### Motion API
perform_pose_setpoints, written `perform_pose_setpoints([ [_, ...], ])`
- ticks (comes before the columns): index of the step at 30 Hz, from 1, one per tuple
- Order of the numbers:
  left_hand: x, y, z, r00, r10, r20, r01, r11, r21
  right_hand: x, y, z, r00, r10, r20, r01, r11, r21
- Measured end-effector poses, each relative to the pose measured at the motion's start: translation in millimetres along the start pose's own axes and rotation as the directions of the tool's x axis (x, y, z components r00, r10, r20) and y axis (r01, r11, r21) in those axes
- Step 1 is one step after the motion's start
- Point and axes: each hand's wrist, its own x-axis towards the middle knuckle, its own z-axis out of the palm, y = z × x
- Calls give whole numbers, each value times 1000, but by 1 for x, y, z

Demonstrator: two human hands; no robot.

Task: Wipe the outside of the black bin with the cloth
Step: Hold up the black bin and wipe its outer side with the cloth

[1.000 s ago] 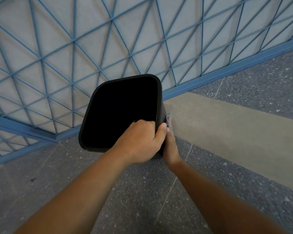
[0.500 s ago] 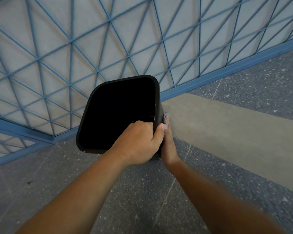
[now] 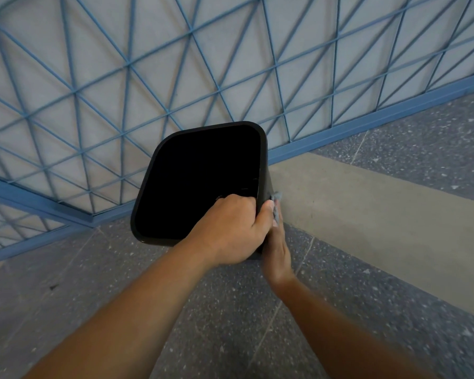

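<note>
The black bin (image 3: 175, 160), square-mouthed with rounded corners, stands on the floor in the middle of the head view, its dark inside facing me. My left hand (image 3: 231, 231) grips its near right rim, fingers hooked inside and thumb outside. My right hand (image 3: 278, 250) lies flat against the bin's outer right wall, pressing a small grey-blue cloth (image 3: 276, 206) to it. Only a strip of the cloth shows past my fingertips. The bin's right wall is mostly hidden behind both hands.
A pale wall panel covered by a blue diagonal lattice (image 3: 230, 64) rises right behind the bin, with a blue base rail (image 3: 367, 124) along the floor. The floor is speckled grey terrazzo (image 3: 230, 324) with a plain beige strip (image 3: 367, 214) running to the right.
The view has shifted slightly. My right hand with the cloth has slid a little along the bin's right wall. My left hand keeps its grip on the rim.
</note>
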Motion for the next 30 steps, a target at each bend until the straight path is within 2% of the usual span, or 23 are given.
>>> perform_pose_setpoints([
  [2, 0, 1, 0, 1000, -2, -7, 2, 1000, 20, 16, 8, -8, 991, 127, -31, -127, 992, -8],
  [4, -1, 1, 0, 1000, -1, -12, 1, 1000, 8, 28, 8, -11, 986, 162, -24, -162, 987, -9],
  [6, -1, 1, 0, 1000, -1, -9, 1, 1000, -21, 20, -5, -2, 997, 68, -18, -69, 997, -36],
  [8, -1, -1, 0, 1000, -5, -4, 5, 999, -37, 4, -10, 7, 1000, -19, -4, 19, 1000, 9],
  [10, 0, -3, 1, 1000, -10, -3, 10, 999, -33, -3, 3, 5, 1000, -24, 6, 23, 999, 25],
  [13, 0, -3, 1, 1000, -2, -11, 2, 1000, -22, 16, 14, -11, 984, 178, -9, -177, 984, 26],
  [14, 0, -3, 2, 1000, -1, -12, 0, 1000, -20, 22, 14, -13, 979, 203, -12, -203, 979, 27],
  [16, -1, -2, 1, 1000, -3, -21, 3, 1000, -30, 21, -4, -6, 994, 108, -10, -108, 994, -5],
  [18, 0, -2, 1, 1000, -6, -19, 5, 999, -46, 5, -13, 8, 999, -35, 4, 35, 999, 27],
  [19, 0, -2, 2, 1000, -8, -18, 7, 999, -49, -4, -12, 13, 998, -56, -10, 56, 997, 53],
  [22, 0, -2, 1, 1000, -8, -19, 7, 999, -33, -14, 4, 13, 998, 27, -65, -16, 986, 168],
  [24, -1, 0, 1, 1000, -7, -18, 6, 1000, -27, -7, 8, 7, 993, 95, -71, -82, 983, 165],
  [27, -2, 0, 0, 1000, -8, -15, 7, 999, -41, -5, 11, 12, 997, 55, -51, -50, 994, 99],
  [29, -1, -1, -1, 1000, -10, -11, 9, 998, -59, -9, 18, 16, 997, 20, -69, -12, 993, 113],
  [30, 0, -2, -1, 1000, -10, -8, 9, 998, -62, -8, 22, 14, 996, 48, -73, -38, 991, 130],
])
